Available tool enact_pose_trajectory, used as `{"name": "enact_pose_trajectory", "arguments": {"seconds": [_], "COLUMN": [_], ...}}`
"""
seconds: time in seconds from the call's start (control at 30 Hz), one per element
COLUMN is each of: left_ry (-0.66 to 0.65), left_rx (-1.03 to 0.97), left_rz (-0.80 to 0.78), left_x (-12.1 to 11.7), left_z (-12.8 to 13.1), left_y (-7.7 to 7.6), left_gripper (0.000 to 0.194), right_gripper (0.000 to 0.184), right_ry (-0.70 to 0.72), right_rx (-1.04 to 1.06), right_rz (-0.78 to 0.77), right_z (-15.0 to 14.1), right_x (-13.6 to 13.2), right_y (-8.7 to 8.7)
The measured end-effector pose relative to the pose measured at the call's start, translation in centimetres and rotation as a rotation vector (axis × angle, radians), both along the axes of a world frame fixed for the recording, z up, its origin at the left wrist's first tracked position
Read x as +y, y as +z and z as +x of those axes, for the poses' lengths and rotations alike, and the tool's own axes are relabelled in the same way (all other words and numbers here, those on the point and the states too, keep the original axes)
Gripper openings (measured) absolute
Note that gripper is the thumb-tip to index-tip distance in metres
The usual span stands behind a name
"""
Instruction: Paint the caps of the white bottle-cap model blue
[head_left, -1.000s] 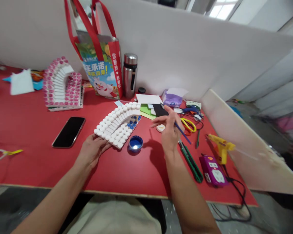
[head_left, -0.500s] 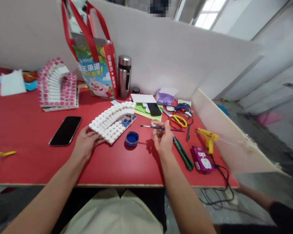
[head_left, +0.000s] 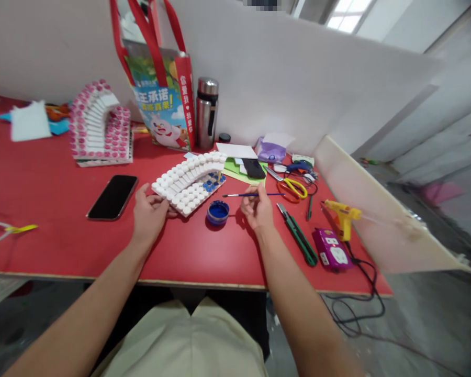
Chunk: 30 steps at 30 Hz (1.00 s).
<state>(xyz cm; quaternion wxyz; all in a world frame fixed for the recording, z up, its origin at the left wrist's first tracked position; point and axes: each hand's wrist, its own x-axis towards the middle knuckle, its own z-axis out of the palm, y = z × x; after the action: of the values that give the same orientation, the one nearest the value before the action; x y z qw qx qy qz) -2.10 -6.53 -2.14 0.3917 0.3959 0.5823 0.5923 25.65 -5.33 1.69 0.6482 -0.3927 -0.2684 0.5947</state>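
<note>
A craft model of a curved white staircase covered in round white pieces (head_left: 186, 180) tilts on the red table (head_left: 196, 256). Several pieces at its right end are painted blue. My left hand (head_left: 151, 212) is closed on its lower left edge, the fingertips partly hidden beneath it. Between the fingers of my right hand (head_left: 258, 207) lies a thin paintbrush (head_left: 235, 195), its dark tip pointing left. The tip hovers just above and right of a small open pot of blue paint (head_left: 217, 213).
Left of the model lies a phone (head_left: 113, 197); behind stand a pink staircase model (head_left: 100, 125), a shopping bag (head_left: 165, 99) and a steel flask (head_left: 207, 112). To the right are scissors (head_left: 292, 187), a green utility knife (head_left: 298, 235), a yellow glue gun (head_left: 343, 214) and a purple power socket (head_left: 333, 248).
The view has shifted slightly. My right hand has brought the brush left, its tip closer to the paint pot. Another person's arm at the lower right has left the view.
</note>
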Motion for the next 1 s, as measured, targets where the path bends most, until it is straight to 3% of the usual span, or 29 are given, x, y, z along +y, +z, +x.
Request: {"name": "enact_pose_trajectory", "arguments": {"seconds": [0.47, 0.77, 1.0], "left_ry": [-0.037, -0.013, -0.066], "left_rx": [0.080, 0.042, 0.084], "left_rz": [-0.022, -0.018, -0.009], "left_x": [-0.3, -0.4, -1.1], "left_z": [0.1, 0.1, -0.2], "left_y": [0.6, 0.5, 0.4], "left_gripper": [0.066, 0.073, 0.075], "right_gripper": [0.053, 0.051, 0.029], "right_ry": [0.068, 0.098, 0.091], "right_rx": [0.091, 0.064, -0.008], "right_rz": [-0.036, -0.016, 0.045], "right_z": [-0.4, -0.6, -1.3], "right_x": [0.3, 0.4, -0.2], "right_y": [-0.3, -0.5, -0.9]}}
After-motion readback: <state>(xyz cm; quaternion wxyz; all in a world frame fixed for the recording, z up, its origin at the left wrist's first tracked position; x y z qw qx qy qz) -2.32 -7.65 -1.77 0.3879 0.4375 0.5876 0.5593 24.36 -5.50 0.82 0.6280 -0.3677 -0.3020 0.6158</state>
